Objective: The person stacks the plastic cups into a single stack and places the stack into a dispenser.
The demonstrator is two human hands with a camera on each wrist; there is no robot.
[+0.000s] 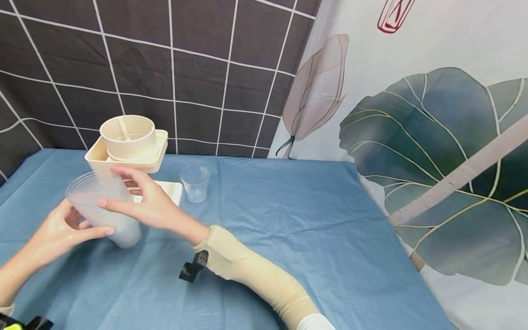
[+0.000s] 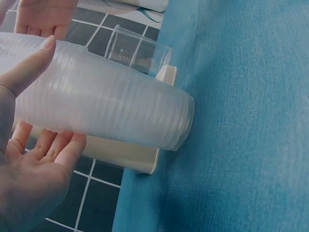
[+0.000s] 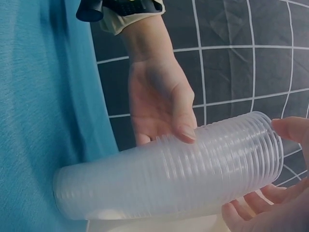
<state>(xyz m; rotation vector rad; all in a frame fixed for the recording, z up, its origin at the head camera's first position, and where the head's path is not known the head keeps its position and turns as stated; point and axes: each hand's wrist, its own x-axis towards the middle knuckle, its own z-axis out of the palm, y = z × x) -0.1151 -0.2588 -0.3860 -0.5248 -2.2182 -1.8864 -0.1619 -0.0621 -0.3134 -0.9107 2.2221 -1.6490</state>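
Note:
A tall stack of clear plastic cups [image 1: 113, 220] leans over the blue cloth, its open rims up and to the left. My left hand [image 1: 66, 233] grips the stack's side, thumb across the near face; the left wrist view shows its fingers curled beneath the cups [image 2: 111, 101]. Near the rims, my right hand [image 1: 150, 201] holds the stack between thumb and fingers, also seen in the right wrist view as a hand [image 3: 285, 193] around the top end of the cups [image 3: 169, 174]. Whether the stack's base touches the cloth I cannot tell.
One clear cup [image 1: 195, 185] stands upright right of the stack. Behind are a cream square tray [image 1: 96, 158] bearing a round cream container [image 1: 128, 146] with a divider, and a flat white piece [image 1: 173, 190]. A dark gridded cloth [image 1: 198, 78] hangs behind the table.

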